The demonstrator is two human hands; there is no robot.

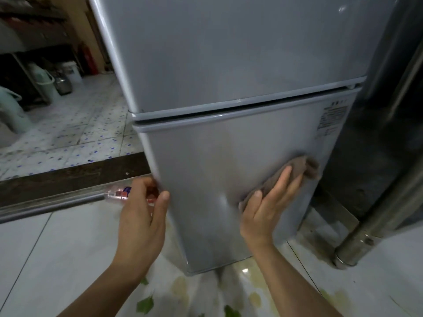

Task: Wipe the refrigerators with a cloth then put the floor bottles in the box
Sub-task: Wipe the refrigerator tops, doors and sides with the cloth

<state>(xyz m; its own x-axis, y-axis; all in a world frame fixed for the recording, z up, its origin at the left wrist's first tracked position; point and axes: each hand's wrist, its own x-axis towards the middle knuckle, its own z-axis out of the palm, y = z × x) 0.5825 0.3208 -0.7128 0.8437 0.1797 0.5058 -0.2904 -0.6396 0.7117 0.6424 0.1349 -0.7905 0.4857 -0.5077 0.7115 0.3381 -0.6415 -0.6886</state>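
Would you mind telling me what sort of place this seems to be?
Probably a kitchen or storeroom behind a small eatery: a grey two-door refrigerator stands on a tiled floor, with buckets and a red fire extinguisher in the back room.

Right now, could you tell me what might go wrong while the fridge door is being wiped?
The left hand grips the lower door's edge, so hard strokes from the right hand pressing the cloth might pull it open. The bottle lying beside the fridge could roll underfoot.
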